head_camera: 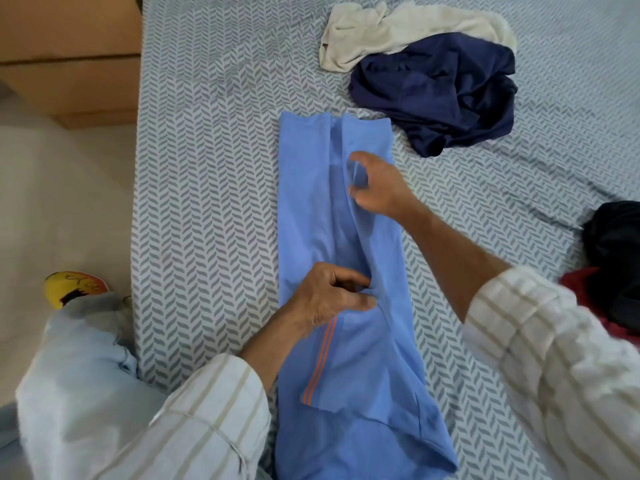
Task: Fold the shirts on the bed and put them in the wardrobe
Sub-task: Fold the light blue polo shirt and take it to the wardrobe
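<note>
The light blue shirt point(311, 209) lies lengthwise near the left edge of the bed point(207, 168), already narrowed into a long strip with both sides turned inward. Its sleeve, marked with two orange stripes point(320, 362), lies on top toward the near end.

Hand state: the left hand point(329, 296) pinches a fold of fabric at the middle of the strip, fingers curled around it. The right hand point(375, 185) pinches the same inner fold farther up, thumb and fingers closed on the cloth. The hands are apart, spaced along one crease.

Procedure for the step in hand, as judged from this layout:
1. Draw the pinched edge taut between both hands so the crease runs straight along the strip.
2. Lay it flat, parallel to the opposite edge, and press out the wrinkles near the centre.
3. Tuck the striped sleeve inside the outline before folding the strip crosswise.

Remaining work: a navy shirt point(440, 95) and a cream shirt point(398, 29) lie crumpled toward the far end of the bed; dark and red garments point(613, 271) sit at the right edge. No wardrobe is in view.

Markings: no brand, label or legible writing appears on any garment.
</note>
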